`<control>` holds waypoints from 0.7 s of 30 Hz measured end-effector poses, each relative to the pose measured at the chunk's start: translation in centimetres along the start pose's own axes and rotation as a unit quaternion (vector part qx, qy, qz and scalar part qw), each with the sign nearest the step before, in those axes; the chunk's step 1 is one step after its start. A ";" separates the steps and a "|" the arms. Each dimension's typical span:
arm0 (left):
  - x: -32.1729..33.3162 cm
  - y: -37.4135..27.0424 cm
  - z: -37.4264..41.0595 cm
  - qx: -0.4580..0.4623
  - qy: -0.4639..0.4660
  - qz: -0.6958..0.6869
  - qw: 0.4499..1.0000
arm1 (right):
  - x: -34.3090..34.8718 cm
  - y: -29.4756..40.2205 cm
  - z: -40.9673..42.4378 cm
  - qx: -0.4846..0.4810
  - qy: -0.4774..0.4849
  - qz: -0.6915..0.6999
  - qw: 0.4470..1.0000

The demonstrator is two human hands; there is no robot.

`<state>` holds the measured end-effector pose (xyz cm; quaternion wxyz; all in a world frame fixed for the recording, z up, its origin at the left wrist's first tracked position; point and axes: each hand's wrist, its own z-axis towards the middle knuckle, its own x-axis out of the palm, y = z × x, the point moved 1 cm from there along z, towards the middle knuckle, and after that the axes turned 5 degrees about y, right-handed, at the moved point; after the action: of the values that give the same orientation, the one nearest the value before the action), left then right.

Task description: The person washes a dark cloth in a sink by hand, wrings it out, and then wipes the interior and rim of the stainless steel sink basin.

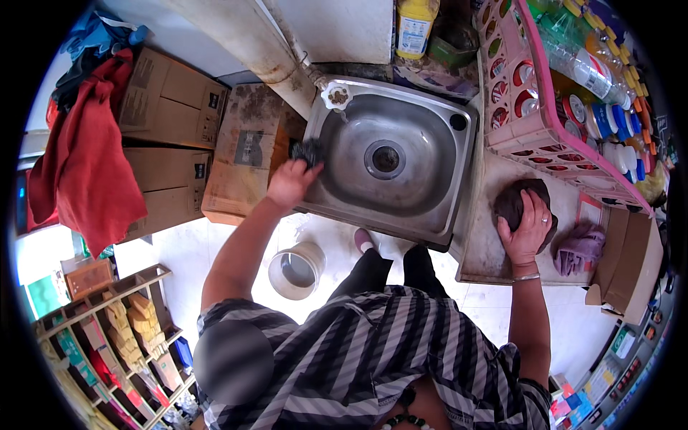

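A stainless steel sink (387,156) lies before me, its basin empty around the drain. At its left rim my left hand (292,183) has its fingers at a dark, crumpled scouring pad or mesh (306,152); blur hides whether it grips this. On the counter right of the sink, my right hand (524,228) rests on a dark brown cloth (510,203), fingers spread over it. A purple cloth (580,249) lies just right of that hand. The tap's white handle (337,95) is above the sink's back left corner.
A pink plastic crate (559,129) of bottles and cans borders the counter. An open cardboard box (626,263) stands at right. Stained cardboard (242,156) and boxes (166,102) are left, beside a hanging red cloth (88,172). A bucket (297,270) stands on the floor.
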<state>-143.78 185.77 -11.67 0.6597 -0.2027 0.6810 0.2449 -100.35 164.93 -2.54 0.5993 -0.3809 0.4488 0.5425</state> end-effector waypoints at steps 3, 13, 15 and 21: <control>-0.3 2.3 6.0 0.014 -0.044 -0.023 0.999 | 0.1 -0.2 -0.1 -0.006 -0.008 -0.002 1.000; 0.0 2.0 6.6 -0.056 0.133 -0.050 0.988 | -0.1 -0.2 0.0 -0.012 -0.010 0.010 1.000; 0.1 0.3 3.2 -0.088 0.150 -0.066 0.983 | -0.2 -0.2 0.0 -0.009 -0.008 0.014 1.000; -0.8 -6.6 0.0 -0.229 0.159 -0.192 0.941 | -0.3 -0.4 -0.1 -0.003 -0.008 0.023 1.000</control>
<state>-139.78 180.49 -11.33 0.5130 -0.5118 0.6505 0.2274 -100.01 164.68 -2.30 0.5890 -0.3681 0.4509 0.5606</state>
